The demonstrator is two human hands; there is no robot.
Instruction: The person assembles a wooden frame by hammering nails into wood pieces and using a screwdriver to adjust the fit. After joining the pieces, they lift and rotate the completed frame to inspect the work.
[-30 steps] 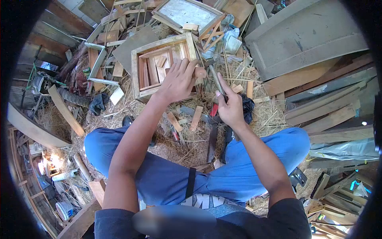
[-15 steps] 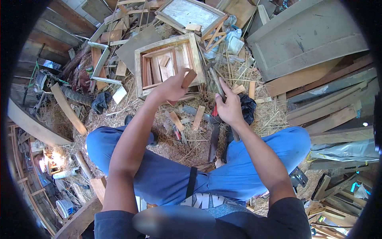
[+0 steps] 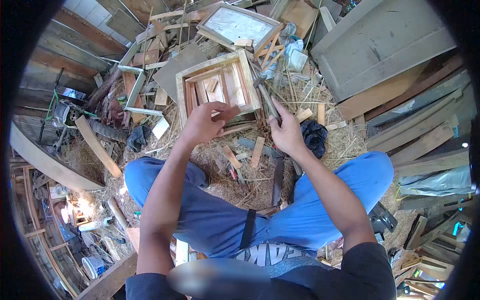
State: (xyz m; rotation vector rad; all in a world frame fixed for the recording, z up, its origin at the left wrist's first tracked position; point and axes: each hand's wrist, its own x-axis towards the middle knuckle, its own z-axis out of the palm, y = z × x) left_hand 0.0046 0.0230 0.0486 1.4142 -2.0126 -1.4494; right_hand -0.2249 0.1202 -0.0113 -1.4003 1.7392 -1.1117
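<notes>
My left hand [image 3: 202,122] is closed on a small reddish wood block [image 3: 226,113], lifted just in front of an open wooden box frame [image 3: 181,90] that holds several short wood pieces. My right hand [image 3: 286,131] grips the handle of a hammer [image 3: 266,95], whose head points up toward the box's right corner. Both hands hover above straw-covered ground between my knees, a short gap apart.
Short wood offcuts [image 3: 257,151] and a dark flat bar [image 3: 277,181] lie on the straw [image 3: 345,140] in front of me. A black bag [image 3: 316,136] lies beside my right hand. Boards [image 3: 415,145] and a grey panel [image 3: 380,45] crowd the right, a framed panel [image 3: 237,22] lies behind the box, scrap timber is piled on the left.
My left hand has come off the box rim, carrying the wood block toward me and tilting it. My right hand with the hammer has stayed nearly still.
</notes>
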